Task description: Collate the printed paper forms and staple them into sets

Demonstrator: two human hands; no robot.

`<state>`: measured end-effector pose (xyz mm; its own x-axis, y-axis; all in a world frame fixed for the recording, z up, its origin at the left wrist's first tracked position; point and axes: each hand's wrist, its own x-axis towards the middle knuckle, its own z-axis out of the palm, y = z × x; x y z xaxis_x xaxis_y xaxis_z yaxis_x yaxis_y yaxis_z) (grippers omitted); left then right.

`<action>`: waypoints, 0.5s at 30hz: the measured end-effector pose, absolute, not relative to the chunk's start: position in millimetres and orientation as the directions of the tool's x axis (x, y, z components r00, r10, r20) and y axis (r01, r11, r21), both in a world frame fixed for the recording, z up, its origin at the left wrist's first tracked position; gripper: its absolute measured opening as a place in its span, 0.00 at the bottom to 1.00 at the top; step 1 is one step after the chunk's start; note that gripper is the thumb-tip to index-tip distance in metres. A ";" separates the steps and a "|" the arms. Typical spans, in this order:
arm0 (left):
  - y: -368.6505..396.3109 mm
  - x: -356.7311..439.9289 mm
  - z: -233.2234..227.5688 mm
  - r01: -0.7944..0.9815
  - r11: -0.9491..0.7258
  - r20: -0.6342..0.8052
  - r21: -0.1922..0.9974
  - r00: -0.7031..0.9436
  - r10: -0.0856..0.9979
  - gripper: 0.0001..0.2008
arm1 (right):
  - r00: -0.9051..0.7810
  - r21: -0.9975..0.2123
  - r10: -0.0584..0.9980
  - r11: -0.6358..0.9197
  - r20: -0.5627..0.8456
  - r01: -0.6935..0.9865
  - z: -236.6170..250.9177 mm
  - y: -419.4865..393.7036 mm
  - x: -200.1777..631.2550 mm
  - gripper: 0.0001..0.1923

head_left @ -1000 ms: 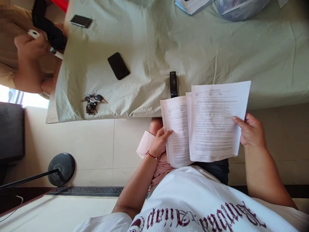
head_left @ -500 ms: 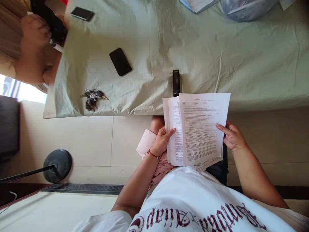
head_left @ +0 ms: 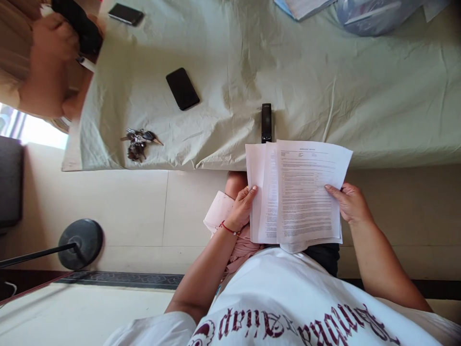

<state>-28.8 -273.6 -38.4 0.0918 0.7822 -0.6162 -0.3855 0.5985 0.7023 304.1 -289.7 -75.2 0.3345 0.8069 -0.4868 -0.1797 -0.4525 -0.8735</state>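
Between my two hands, over my lap at the table's edge, are printed paper sheets (head_left: 309, 197) in overlapping layers. My left hand (head_left: 243, 206) grips the left edge of the sheets underneath, thumb on top and fingers hidden behind. At the right edge, my right hand (head_left: 349, 202) pinches the top printed sheets, its thumb on the text and its other fingers behind the paper. Just beyond the papers' top edge lies a black stapler (head_left: 266, 122) on the table, its near end close to or behind the sheets.
A green cloth covers the table (head_left: 223, 57). On it lie keys (head_left: 139, 143), a black phone (head_left: 182, 89), another phone (head_left: 126, 14), papers (head_left: 306, 7) and a plastic bag (head_left: 374, 17). Another person's hand (head_left: 55, 38) shows at upper left. A round black stand base (head_left: 81, 244) rests on the floor.
My right hand has shifted slightly right with the top sheets, and they fan further from the left ones. My left thumb has drawn back toward the left paper edge.
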 end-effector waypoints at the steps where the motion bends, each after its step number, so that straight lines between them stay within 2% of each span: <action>1: -273.6 -28.6 -38.0 -0.385 0.600 -0.621 0.701 0.084 0.779 0.33 | 0.361 -0.881 0.804 -0.436 -0.472 -0.181 -74.1 -288.6 308.3 0.33; 9: -273.0 -27.7 -30.7 -0.365 0.618 -0.641 0.696 0.074 0.764 0.35 | 0.510 -0.936 0.785 -0.280 -0.350 -0.211 -48.4 -278.5 351.6 0.35; 15: -272.2 -28.0 -28.6 -0.357 0.622 -0.640 0.697 0.084 0.764 0.35 | 0.513 -0.944 0.794 -0.249 -0.327 -0.216 -40.2 -277.5 358.7 0.33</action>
<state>-28.0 -272.2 -28.6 0.0838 0.7640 -0.6397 -0.3571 0.6223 0.6965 358.7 -277.5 -40.2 0.5128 0.7937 -0.3272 -0.2163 -0.2493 -0.9440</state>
